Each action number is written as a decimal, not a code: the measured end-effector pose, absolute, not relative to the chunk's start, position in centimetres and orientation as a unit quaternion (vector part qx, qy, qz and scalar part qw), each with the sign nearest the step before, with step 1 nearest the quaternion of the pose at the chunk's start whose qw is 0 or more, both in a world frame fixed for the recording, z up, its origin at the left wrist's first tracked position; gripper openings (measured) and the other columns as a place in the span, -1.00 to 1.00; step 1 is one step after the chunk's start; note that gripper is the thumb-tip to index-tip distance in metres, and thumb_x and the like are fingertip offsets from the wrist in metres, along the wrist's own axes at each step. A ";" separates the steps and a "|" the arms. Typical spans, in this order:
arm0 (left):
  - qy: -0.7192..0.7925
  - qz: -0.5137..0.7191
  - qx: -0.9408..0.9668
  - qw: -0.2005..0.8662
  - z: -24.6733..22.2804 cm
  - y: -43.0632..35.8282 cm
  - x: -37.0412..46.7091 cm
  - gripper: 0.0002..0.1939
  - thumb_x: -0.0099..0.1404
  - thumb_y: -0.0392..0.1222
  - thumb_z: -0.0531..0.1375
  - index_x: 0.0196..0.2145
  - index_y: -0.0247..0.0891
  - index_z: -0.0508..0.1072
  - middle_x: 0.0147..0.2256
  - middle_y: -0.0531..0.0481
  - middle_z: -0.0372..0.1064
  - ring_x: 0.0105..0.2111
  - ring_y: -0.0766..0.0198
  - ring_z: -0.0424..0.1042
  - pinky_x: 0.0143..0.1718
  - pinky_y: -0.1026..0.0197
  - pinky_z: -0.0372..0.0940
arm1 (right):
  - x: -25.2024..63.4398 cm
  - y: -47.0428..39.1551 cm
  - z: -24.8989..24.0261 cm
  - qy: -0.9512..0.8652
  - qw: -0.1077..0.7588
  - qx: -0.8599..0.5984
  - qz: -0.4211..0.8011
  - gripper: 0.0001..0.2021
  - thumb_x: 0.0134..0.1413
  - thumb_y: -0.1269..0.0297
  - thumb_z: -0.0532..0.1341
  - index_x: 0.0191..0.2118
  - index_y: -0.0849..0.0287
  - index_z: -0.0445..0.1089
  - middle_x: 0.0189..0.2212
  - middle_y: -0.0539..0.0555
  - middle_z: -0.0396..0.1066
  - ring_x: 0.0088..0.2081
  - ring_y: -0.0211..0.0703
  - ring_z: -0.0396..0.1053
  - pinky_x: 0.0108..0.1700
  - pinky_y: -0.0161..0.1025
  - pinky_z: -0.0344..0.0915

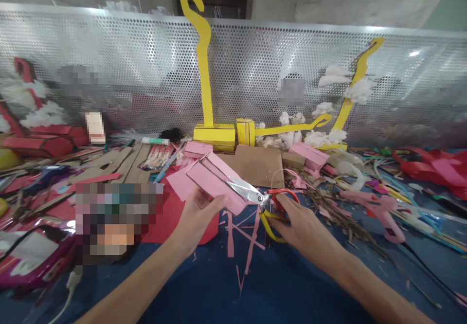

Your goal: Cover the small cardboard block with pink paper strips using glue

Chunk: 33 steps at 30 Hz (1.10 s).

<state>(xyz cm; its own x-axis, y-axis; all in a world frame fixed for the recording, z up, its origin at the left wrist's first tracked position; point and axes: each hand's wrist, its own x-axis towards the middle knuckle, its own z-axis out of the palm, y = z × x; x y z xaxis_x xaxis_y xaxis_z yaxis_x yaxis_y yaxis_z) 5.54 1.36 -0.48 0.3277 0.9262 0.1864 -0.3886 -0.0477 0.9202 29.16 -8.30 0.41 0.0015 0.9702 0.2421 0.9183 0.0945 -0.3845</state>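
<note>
My left hand (199, 217) grips a pink paper-covered piece (215, 183) with dark edges, its thumb lying over the lower side. In my right hand (295, 219) are scissors (260, 198) with one red and one yellow handle. Their blades point left and lie against the pink piece, slightly parted. Thin pink paper strips (250, 239) lie on the blue table below. Under and behind my left hand is red paper (160, 224). A brown cardboard piece (255, 163) rests just behind.
Yellow hooked shapes (205, 81) stand at the back against a perforated metal panel (146, 76). On the right lie a pink glue gun (386, 212), twigs (339, 217) and red ribbon (434, 163). Red boxes (40, 144) sit at the far left.
</note>
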 end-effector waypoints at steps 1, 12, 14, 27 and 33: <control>0.266 0.516 0.507 0.637 -0.5 1.3 5.6 -0.64 0.16 -0.12 0.45 -0.10 -0.21 0.53 -0.11 -0.06 0.57 -0.10 0.17 0.53 -0.04 0.14 0.45 | 29.2 -8.3 0.4 -0.703 0.225 -0.671 0.062 -0.83 0.34 0.22 0.13 -0.01 0.09 0.27 -0.25 0.11 0.51 -0.27 0.02 0.51 -0.29 -0.19 0.27; 0.273 0.507 0.511 0.638 -0.2 1.2 5.5 -0.64 0.17 -0.09 0.44 -0.11 -0.24 0.52 -0.12 -0.10 0.57 -0.10 0.14 0.54 -0.05 0.13 0.46 | 29.1 -8.2 0.0 -0.709 0.251 -0.657 -0.054 -0.68 0.25 0.15 0.19 0.06 0.12 0.25 -0.03 0.26 0.46 0.02 0.20 0.46 -0.07 -0.03 0.39; 0.267 0.504 0.515 0.640 -0.3 1.2 5.5 -0.62 0.18 -0.10 0.44 -0.08 -0.23 0.52 -0.10 -0.09 0.57 -0.08 0.14 0.54 -0.04 0.13 0.46 | 29.0 -8.2 0.1 -0.710 0.245 -0.655 -0.076 -0.65 0.19 0.17 0.22 0.06 0.13 0.26 0.00 0.28 0.44 0.07 0.25 0.43 -0.04 0.00 0.39; 0.269 0.504 0.512 0.642 -0.2 1.2 5.7 -0.61 0.15 -0.12 0.46 -0.09 -0.24 0.51 -0.12 -0.11 0.58 -0.10 0.15 0.55 -0.06 0.16 0.47 | 28.8 -8.2 0.4 -0.701 0.218 -0.678 0.021 -0.73 0.26 0.18 0.19 0.02 0.11 0.25 -0.22 0.14 0.52 -0.19 0.10 0.55 -0.26 -0.16 0.31; 0.257 0.507 0.524 0.634 0.0 1.1 5.6 -0.64 0.15 -0.15 0.45 -0.11 -0.24 0.54 -0.11 -0.11 0.58 -0.10 0.15 0.54 -0.04 0.16 0.45 | 28.8 -8.2 -0.1 -0.702 0.219 -0.677 0.022 -0.72 0.28 0.16 0.18 0.04 0.10 0.26 -0.21 0.13 0.52 -0.23 0.11 0.54 -0.30 -0.16 0.28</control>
